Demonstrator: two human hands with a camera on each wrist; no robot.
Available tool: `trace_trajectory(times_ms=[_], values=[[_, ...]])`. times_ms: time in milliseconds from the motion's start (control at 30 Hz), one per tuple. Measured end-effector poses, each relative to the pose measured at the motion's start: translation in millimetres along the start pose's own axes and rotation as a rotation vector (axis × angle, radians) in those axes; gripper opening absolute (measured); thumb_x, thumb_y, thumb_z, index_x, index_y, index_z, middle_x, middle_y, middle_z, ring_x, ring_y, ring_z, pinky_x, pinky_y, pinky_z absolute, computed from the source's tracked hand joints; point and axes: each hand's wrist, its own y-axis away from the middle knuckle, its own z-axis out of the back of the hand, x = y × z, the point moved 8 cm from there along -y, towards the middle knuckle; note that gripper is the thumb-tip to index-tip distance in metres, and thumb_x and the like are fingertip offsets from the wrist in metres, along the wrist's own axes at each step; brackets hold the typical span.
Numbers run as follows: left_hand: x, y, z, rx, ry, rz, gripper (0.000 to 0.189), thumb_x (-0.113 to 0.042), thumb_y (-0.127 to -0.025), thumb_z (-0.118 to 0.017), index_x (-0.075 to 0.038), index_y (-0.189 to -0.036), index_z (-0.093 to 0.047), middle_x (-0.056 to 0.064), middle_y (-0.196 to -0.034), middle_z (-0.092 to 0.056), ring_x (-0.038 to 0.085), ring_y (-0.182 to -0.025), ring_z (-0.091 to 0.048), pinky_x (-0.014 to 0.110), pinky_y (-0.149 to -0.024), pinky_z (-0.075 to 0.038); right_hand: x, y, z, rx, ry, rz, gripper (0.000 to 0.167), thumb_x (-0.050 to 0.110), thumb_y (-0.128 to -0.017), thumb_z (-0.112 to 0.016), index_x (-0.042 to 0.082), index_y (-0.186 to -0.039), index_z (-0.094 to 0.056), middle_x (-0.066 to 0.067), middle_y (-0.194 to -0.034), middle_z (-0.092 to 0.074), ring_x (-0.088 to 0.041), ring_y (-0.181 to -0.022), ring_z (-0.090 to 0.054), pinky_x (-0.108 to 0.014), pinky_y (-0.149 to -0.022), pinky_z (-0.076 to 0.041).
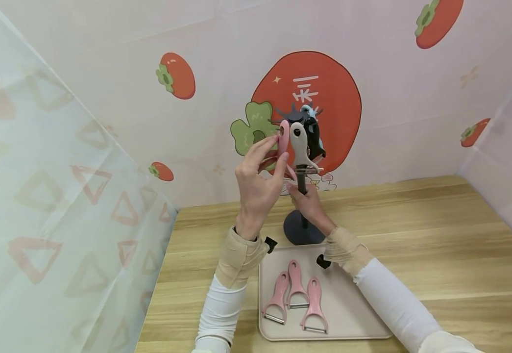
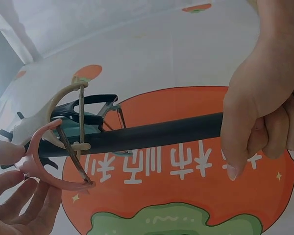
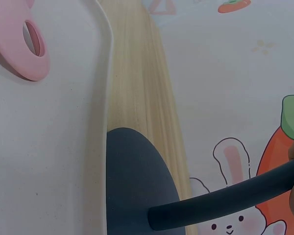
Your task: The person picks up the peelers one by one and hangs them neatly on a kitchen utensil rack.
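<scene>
In the head view my left hand (image 1: 260,179) pinches a pink peeler (image 1: 284,137) by its handle, up at the hooks of a dark utensil stand (image 1: 304,233). The left wrist view shows that peeler's blade end (image 2: 36,159) beside the stand's top. My right hand (image 1: 310,203) grips the stand's dark pole (image 2: 181,132) below the hanging tools. A light grey peeler (image 1: 300,142) hangs from the stand, with a black peeler (image 1: 312,135) and a pale blue tool (image 1: 309,112) behind it. Whether the pink handle's hole is on a hook, I cannot tell.
A beige tray (image 1: 353,314) in front of the stand holds three pink peelers (image 1: 314,299). Under both lies a wood-grain table (image 1: 450,235). Close behind the stand rises a printed backdrop (image 1: 220,29), and another printed sheet (image 1: 61,196) stands at the left.
</scene>
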Motion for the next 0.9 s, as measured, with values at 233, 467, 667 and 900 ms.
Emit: trace_trajectory(times_ms=[233, 467, 667, 900], values=[[1.1, 4.1, 3.2, -0.012, 0.000, 0.019, 0.038, -0.013, -0.099, -0.077, 0.000, -0.134, -0.071, 0.017, -0.132, -0.070, 0.031, -0.107, -0.076, 0.039, -0.089, -0.063, 0, -0.2, 1, -0.011, 0.013, -0.008, 0.054, 0.020, -0.111, -0.057, -0.003, -0.063, -0.047, 0.010, -0.049, -0.037, -0.009, -0.040, -0.031, -0.025, -0.044, -0.023], [-1.4, 11.1, 17.7, -0.048, -0.083, 0.014, 0.031, -0.017, -0.099, -0.077, -0.001, -0.125, -0.072, 0.013, -0.126, -0.070, 0.027, -0.111, -0.070, 0.040, -0.089, -0.061, 1, 0.8, 0, -0.005, 0.012, -0.006, 0.055, 0.015, -0.112, -0.054, -0.002, -0.060, -0.045, 0.010, -0.049, -0.035, -0.009, -0.041, -0.028, -0.025, -0.045, -0.022], [-6.3, 26.3, 24.1, -0.007, -0.149, -0.019, 0.025, -0.016, -0.099, -0.076, -0.002, -0.119, -0.072, 0.013, -0.114, -0.074, 0.024, -0.098, -0.073, 0.043, -0.079, -0.062, 1, 0.7, 0, -0.004, 0.022, -0.006, 0.053, 0.011, -0.111, -0.053, 0.000, -0.060, -0.044, 0.007, -0.048, -0.035, -0.011, -0.040, -0.028, -0.027, -0.045, -0.022], [-5.7, 63.7, 18.0, 0.098, -0.211, -0.008, 0.015, -0.014, -0.097, -0.076, -0.005, -0.109, -0.072, 0.009, -0.104, -0.075, 0.023, -0.091, -0.073, 0.036, -0.072, -0.061, -1, 0.0, 0, -0.007, -0.007, -0.010, 0.056, 0.019, -0.112, -0.055, 0.003, -0.059, -0.044, 0.010, -0.048, -0.034, -0.009, -0.040, -0.027, -0.026, -0.044, -0.022]])
